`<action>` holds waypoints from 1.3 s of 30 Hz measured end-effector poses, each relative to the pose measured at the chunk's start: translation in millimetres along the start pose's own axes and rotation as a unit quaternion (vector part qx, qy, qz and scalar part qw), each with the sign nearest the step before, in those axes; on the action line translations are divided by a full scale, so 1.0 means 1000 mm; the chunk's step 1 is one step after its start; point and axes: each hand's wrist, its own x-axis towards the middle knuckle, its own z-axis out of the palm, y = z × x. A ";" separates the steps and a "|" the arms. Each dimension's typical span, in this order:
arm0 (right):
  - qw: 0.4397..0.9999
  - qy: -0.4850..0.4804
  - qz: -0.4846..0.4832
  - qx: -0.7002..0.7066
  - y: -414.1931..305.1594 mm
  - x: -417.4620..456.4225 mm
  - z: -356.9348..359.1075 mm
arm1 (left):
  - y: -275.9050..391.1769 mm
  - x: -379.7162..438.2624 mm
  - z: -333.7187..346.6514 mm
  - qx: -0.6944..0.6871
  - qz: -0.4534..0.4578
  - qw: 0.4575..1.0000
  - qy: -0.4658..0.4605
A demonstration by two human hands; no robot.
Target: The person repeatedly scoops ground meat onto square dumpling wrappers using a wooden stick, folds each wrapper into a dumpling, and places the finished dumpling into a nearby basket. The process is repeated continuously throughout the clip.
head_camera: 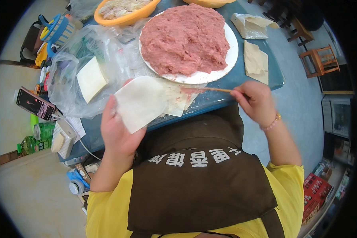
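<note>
A pale, thin dough wrapper (141,102) lies over the palm and fingers of my left hand (119,138), which holds it near the table's front edge. Between the thumb and fingers of my right hand (255,99) is a slender wooden stick (218,89). Its far end bears a smear of pink meat, just above some meat-flecked sheets (178,104) on the table. Behind both hands, a large mound of minced raw meat (184,41) covers most of a white plate (232,53). To the left, a stack of square wrappers (92,78) rests on a clear plastic bag (64,80).
An orange basin (128,20) with pale folded pieces sits at the back of the blue-topped table (270,65). Brown paper napkins (255,61) and a wrapped packet (251,26) lie to the right. A propped phone (35,102), its cable and green drink containers (41,134) crowd the left edge.
</note>
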 end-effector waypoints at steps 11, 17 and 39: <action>0.984 0.095 -0.088 0.124 -0.052 0.020 0.050 | 0.000 0.030 0.031 0.022 0.047 0.998 -0.038; 0.902 0.052 0.209 0.374 -0.045 0.033 0.053 | -0.006 0.025 0.017 -0.049 0.000 0.991 -0.123; 0.800 -0.032 0.298 0.520 -0.038 0.021 0.033 | 0.006 0.029 0.048 -0.020 0.030 0.983 -0.179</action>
